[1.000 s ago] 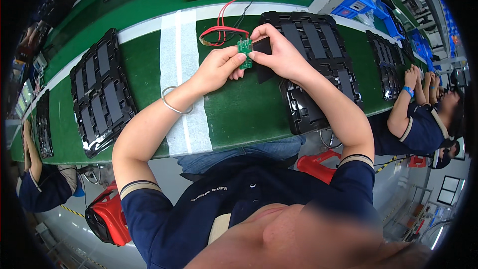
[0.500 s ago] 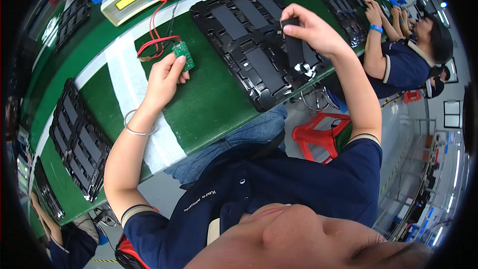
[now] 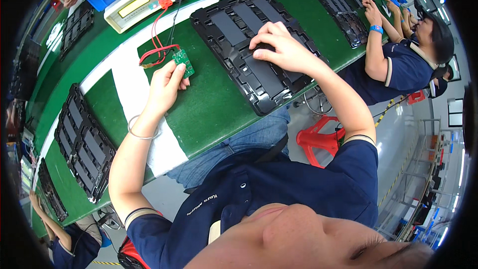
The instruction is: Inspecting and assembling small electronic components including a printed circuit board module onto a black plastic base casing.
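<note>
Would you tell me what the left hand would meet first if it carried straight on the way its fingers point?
The left hand already touches the small green circuit board; past it, likely the red and black wires, though depth is unclear.

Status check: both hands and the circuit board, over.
Left hand pinching small green circuit board. Right hand pressed on black plastic tray. Red wires trail from board.

left hand (image 3: 167,85) holds green circuit board (image 3: 183,63) | right hand (image 3: 284,47) on black tray (image 3: 229,20)
</note>
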`<state>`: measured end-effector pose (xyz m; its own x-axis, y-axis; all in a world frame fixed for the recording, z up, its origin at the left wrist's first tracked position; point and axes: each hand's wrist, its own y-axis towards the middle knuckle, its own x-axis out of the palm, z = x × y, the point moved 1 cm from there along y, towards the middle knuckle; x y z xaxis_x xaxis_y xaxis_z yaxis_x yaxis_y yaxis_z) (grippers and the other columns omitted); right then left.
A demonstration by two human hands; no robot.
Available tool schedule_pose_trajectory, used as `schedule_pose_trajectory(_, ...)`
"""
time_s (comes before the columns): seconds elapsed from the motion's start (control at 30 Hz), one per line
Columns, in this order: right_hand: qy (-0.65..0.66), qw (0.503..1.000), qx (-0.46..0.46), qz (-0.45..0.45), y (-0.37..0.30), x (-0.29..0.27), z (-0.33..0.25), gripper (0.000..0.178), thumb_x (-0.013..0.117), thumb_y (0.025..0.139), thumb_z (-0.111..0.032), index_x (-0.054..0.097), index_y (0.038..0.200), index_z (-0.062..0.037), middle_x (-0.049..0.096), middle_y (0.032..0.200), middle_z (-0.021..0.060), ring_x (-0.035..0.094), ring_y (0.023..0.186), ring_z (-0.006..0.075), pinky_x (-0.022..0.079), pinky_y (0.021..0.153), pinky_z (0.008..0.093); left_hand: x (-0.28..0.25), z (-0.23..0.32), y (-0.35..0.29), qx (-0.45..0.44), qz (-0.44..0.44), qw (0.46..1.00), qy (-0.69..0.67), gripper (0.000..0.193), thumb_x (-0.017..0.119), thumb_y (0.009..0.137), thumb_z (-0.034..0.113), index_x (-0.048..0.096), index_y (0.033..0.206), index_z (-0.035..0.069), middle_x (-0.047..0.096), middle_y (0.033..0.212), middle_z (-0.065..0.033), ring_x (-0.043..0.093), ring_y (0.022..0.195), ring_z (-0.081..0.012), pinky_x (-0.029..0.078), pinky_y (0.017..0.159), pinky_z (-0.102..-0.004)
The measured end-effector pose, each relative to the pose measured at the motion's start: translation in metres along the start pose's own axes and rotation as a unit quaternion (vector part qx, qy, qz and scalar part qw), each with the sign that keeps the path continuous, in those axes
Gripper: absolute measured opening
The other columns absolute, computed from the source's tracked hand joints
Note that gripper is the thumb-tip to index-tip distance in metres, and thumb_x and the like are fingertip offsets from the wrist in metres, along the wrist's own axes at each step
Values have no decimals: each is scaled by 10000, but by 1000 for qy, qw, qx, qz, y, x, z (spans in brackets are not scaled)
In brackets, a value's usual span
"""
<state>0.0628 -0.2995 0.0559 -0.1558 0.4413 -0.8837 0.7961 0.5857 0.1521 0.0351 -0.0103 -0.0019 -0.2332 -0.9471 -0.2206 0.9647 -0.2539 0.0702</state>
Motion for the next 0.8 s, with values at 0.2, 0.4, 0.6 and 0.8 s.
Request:
schedule_pose_trajectory(0.2,82,996,13,-22,15,5,-5,283,630,755,-272,446,714,-62,428,767,50,420,817,198,352,752,309,-1,-3,0,5,3,1000,-5,258,474,902,189,482,705,23,551,596,-25,500,531,-62,411,503,-204)
schedule_pose_trajectory(0.4,460,867,103,-164,10,-7,-20,257,652,705,19,473,882,-34,508,825,29,572,784,126,462,707,251,2,3,2,10,-15,1000,16,266,467,902,204,512,731,5,559,601,-31,511,532,-72,416,507,-215)
schedule_pose_trajectory(0.6,556,813,104,-135,43,17,-63,232,561,812,-34,439,1009,-34,509,847,57,581,705,138,477,663,260,-1,-2,2,1,-29,1000,-8,250,457,908,214,534,777,17,560,613,-19,519,541,-66,422,516,-206)
schedule_pose_trajectory(0.8,488,857,70,-152,105,46,-90,273,606,759,-19,468,995,-27,542,815,30,538,757,88,434,688,216,-12,-2,-2,-18,0,990,-137,228,422,926,228,539,899,34,544,660,2,503,556,-55,408,518,-181)
